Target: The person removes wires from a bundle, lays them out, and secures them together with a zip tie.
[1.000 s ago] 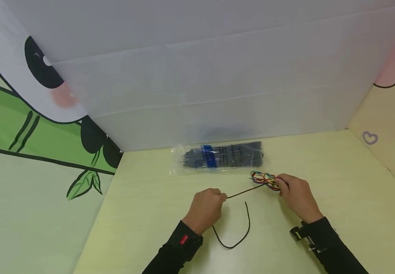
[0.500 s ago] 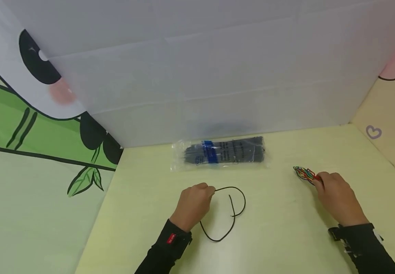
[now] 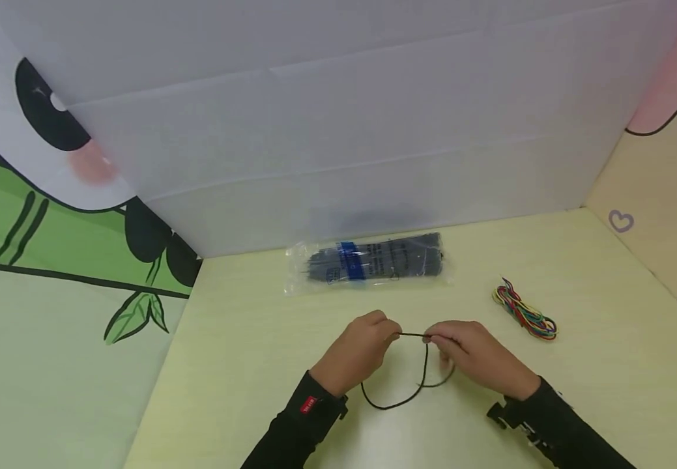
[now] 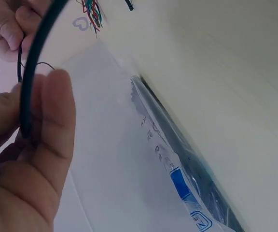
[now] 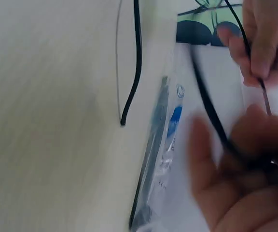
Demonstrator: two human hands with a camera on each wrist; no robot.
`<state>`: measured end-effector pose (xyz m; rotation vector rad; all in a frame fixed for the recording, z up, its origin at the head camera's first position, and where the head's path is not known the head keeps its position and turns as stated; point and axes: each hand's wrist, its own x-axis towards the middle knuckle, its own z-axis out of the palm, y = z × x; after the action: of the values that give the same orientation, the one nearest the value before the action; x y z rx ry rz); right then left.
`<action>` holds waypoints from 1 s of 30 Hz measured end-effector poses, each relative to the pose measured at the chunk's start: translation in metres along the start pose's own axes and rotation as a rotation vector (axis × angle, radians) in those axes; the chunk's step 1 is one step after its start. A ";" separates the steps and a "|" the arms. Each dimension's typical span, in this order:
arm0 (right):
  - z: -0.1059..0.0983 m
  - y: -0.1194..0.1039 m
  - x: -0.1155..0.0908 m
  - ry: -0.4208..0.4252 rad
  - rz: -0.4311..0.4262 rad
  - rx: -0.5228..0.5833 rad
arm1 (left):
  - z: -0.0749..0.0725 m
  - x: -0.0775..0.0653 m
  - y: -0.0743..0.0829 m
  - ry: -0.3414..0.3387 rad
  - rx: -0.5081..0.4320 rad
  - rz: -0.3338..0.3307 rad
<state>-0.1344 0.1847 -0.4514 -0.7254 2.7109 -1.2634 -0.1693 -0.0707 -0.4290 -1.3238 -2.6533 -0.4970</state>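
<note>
A thin black cord (image 3: 382, 408) is stretched between my two hands, and its slack hangs in a loop below them. My left hand (image 3: 357, 352) pinches the cord between thumb and fingers. Close to its right, my right hand (image 3: 481, 357) pinches the same cord, with a short length curving down from it. In the right wrist view one cut end of the cord (image 5: 138, 53) shows against the table, and the right fingers (image 5: 201, 159) are blurred. A bundle of multicoloured cords (image 3: 524, 311) lies on the table beyond my right hand.
A clear plastic bag of dark grey zip ties (image 3: 397, 259) with a blue band lies at the back of the table (image 3: 244, 306), near the white wall sheet (image 3: 315, 130). Side panels with cartoon drawings stand left and right.
My right hand has carried the coloured bundle right and let it go on the table. It has come back left and now pinches the black cord beside my left hand.
</note>
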 end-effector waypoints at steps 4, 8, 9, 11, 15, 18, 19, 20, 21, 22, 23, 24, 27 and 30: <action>-0.009 0.013 -0.013 0.113 -0.029 -0.069 | -0.004 -0.009 -0.011 -0.098 -0.058 -0.043; -0.017 0.022 -0.023 0.188 -0.048 -0.206 | -0.005 -0.018 -0.023 -0.127 0.000 -0.081; -0.019 0.024 -0.024 0.202 -0.053 -0.237 | -0.005 -0.020 -0.026 -0.131 0.011 -0.085; -0.022 0.026 -0.026 0.228 -0.056 -0.282 | -0.006 -0.022 -0.030 -0.138 0.056 -0.081; -0.032 0.032 -0.035 0.303 -0.011 -0.352 | -0.011 -0.029 -0.039 -0.107 0.147 -0.098; -0.038 0.038 -0.043 0.332 0.053 -0.392 | -0.013 -0.039 -0.049 -0.076 0.176 -0.122; -0.040 0.041 -0.045 0.332 0.078 -0.400 | -0.014 -0.042 -0.052 -0.073 0.174 -0.134; -0.041 0.043 -0.047 0.329 0.101 -0.409 | -0.014 -0.047 -0.055 -0.072 0.177 -0.150; -0.041 0.046 -0.049 0.318 0.122 -0.413 | -0.014 -0.052 -0.058 -0.072 0.179 -0.169; -0.042 0.048 -0.050 0.303 0.147 -0.415 | -0.014 -0.057 -0.061 -0.072 0.183 -0.196; -0.042 0.050 -0.052 0.287 0.172 -0.416 | -0.014 -0.063 -0.064 -0.068 0.192 -0.225; -0.043 0.052 -0.055 0.265 0.198 -0.413 | -0.014 -0.069 -0.066 -0.066 0.198 -0.254; -0.046 0.058 -0.061 0.179 0.237 -0.403 | -0.014 -0.083 -0.073 -0.062 0.220 -0.287; -0.051 0.064 -0.065 0.117 0.202 -0.402 | -0.010 -0.090 -0.079 -0.059 0.257 -0.231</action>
<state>-0.1141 0.2849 -0.4745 -0.3948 3.0789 -0.7478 -0.1779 -0.1858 -0.4615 -0.9813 -2.8169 -0.1345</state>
